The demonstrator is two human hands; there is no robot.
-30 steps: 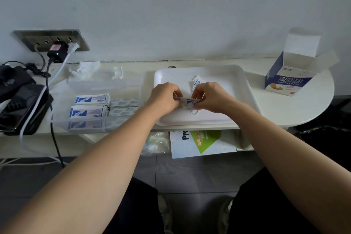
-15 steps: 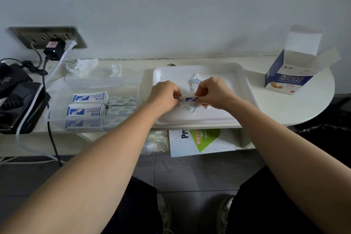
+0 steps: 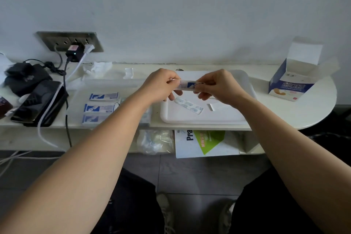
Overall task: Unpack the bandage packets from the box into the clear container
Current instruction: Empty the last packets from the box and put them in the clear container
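Above the white tray [image 3: 205, 118], my left hand [image 3: 161, 87] and my right hand [image 3: 218, 87] each pinch one end of a stack of blue-and-white bandage packets [image 3: 187, 84]. One packet [image 3: 189, 105] lies flat on the tray below, beside a small white paper scrap [image 3: 210, 107]. The clear container [image 3: 95, 104] stands left of the tray with several packets [image 3: 103, 96] lined up inside. At the far right of the table the open blue-and-white bandage box [image 3: 296, 80] stands with its flaps up.
A wall socket [image 3: 70, 41] with plugs, cables, a black pouch [image 3: 26, 78] and a black phone [image 3: 38, 102] crowd the table's left end. Crumpled clear wrap [image 3: 98, 67] lies behind the container. A shelf below holds a plastic bag [image 3: 155, 141] and a booklet [image 3: 205, 143].
Both hands have lifted the packets up off the tray. One packet and a paper scrap now lie uncovered on the tray. The camera view has shifted right.
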